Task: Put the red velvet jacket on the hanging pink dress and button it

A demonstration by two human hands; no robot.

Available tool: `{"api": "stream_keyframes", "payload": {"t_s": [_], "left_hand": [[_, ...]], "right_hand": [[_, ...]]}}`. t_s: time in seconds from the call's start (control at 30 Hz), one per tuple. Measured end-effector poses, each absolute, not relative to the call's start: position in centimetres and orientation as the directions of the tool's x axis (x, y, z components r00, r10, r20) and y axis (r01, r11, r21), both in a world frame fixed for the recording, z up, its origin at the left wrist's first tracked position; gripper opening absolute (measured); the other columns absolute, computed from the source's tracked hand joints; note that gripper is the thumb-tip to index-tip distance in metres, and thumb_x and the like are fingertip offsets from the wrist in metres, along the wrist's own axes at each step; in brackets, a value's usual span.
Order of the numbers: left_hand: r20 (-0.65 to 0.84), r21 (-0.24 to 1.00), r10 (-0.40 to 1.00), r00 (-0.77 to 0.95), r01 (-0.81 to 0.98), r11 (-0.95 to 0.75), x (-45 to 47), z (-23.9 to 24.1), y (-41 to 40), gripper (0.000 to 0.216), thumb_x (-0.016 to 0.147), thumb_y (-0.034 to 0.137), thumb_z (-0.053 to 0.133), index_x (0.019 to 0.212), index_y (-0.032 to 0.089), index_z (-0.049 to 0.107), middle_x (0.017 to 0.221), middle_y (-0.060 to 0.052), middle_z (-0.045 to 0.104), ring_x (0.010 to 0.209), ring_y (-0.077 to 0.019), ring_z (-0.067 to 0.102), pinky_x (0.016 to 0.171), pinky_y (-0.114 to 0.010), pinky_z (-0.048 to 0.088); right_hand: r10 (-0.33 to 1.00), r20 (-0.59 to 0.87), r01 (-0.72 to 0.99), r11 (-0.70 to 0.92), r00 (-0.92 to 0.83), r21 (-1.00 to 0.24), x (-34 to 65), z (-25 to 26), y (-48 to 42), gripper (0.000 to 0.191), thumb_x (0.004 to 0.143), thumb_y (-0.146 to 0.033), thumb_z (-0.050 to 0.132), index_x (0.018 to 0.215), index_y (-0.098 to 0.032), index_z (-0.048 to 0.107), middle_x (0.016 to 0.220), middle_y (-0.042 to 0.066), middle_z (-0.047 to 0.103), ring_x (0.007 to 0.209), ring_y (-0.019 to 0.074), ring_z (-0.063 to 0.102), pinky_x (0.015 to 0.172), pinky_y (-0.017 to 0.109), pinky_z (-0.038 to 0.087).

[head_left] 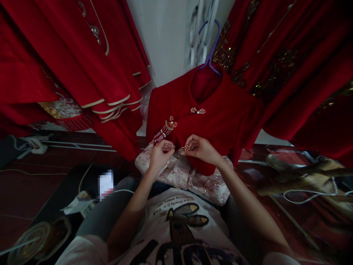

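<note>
A red jacket (pixel 217 99) with a round neckline hangs from a purple hanger (pixel 211 55) in front of me, its lower part reaching my lap. At its neck sits a beaded flower clasp (pixel 198 110), and a beaded tassel brooch (pixel 171 124) hangs on the left chest. My right hand (pixel 202 149) pinches a second beaded clasp (pixel 186 148) at the jacket's front edge. Close beside it, my left hand (pixel 162 154) is closed in a pinch at the front opening; what lies between its fingertips is too small to make out. A pale pink brocade cloth (pixel 182 171) lies under both hands.
Red garments (pixel 91 66) with pale piping hang at left, and gold-embroidered red ones (pixel 286 73) at right. A white metal grille (pixel 197 36) carries the hanger. A power strip (pixel 86 208) and a plastic bowl (pixel 30 243) are at lower left; wooden pieces (pixel 311 176) lie right.
</note>
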State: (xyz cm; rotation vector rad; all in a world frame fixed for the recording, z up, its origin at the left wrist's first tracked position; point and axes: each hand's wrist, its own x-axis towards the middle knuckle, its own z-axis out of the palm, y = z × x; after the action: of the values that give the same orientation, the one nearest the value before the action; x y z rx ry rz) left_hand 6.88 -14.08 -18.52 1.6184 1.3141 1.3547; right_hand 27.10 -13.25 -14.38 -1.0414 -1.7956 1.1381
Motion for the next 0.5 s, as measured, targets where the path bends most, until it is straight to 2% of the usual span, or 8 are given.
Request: {"api": "stream_keyframes", "payload": {"t_s": [0.07, 0.17, 0.37, 0.5], "left_hand": [[0.26, 0.947, 0.965, -0.048, 0.207, -0.245, 6.8, -18.7, -14.0, 0.014, 0.069, 0.014, 0.067, 0.083, 0.015, 0.064, 0.077, -0.002, 0.07, 0.07, -0.0129, 0.068, 0.067, -0.024, 0.057], [0.232, 0.965, 0.972, -0.047, 0.136, -0.223, 6.7, -18.7, -13.9, 0.015, 0.067, 0.016, 0.07, 0.081, 0.015, 0.065, 0.077, -0.002, 0.071, 0.069, -0.0125, 0.068, 0.066, -0.023, 0.057], [0.203, 0.976, 0.979, -0.019, 0.088, -0.201, 6.6, -18.8, -13.7, 0.021, 0.069, 0.026, 0.074, 0.086, 0.015, 0.071, 0.08, -0.004, 0.074, 0.074, -0.0139, 0.07, 0.072, -0.026, 0.059], [0.191, 0.98, 0.982, -0.009, 0.051, -0.19, 6.6, -19.0, -13.6, 0.025, 0.067, 0.027, 0.077, 0.088, 0.015, 0.072, 0.085, -0.006, 0.076, 0.075, -0.016, 0.072, 0.076, -0.031, 0.061]], "right_hand": [[0.891, 0.201, 0.181, 0.294, -0.406, -0.939, 26.4, -14.1, -13.7, 0.032, 0.071, -0.039, 0.079, 0.085, -0.018, 0.058, 0.081, 0.001, 0.069, 0.073, 0.0121, 0.065, 0.069, 0.025, 0.053], [0.908, 0.255, 0.206, 0.334, -0.333, -0.92, 25.1, -14.7, -13.8, 0.028, 0.077, -0.043, 0.075, 0.084, -0.018, 0.065, 0.084, 0.003, 0.071, 0.075, 0.013, 0.067, 0.07, 0.026, 0.056], [0.924, 0.297, 0.275, 0.358, -0.241, -0.892, 24.2, -16.5, -13.2, 0.015, 0.082, -0.032, 0.07, 0.087, -0.018, 0.066, 0.083, 0.002, 0.072, 0.075, 0.0125, 0.069, 0.07, 0.025, 0.058], [0.92, 0.321, 0.274, 0.376, -0.225, -0.885, 24.2, -16.6, -13.3, 0.014, 0.083, -0.028, 0.068, 0.094, -0.019, 0.065, 0.086, 0.002, 0.072, 0.078, 0.0127, 0.069, 0.071, 0.024, 0.058]]}}
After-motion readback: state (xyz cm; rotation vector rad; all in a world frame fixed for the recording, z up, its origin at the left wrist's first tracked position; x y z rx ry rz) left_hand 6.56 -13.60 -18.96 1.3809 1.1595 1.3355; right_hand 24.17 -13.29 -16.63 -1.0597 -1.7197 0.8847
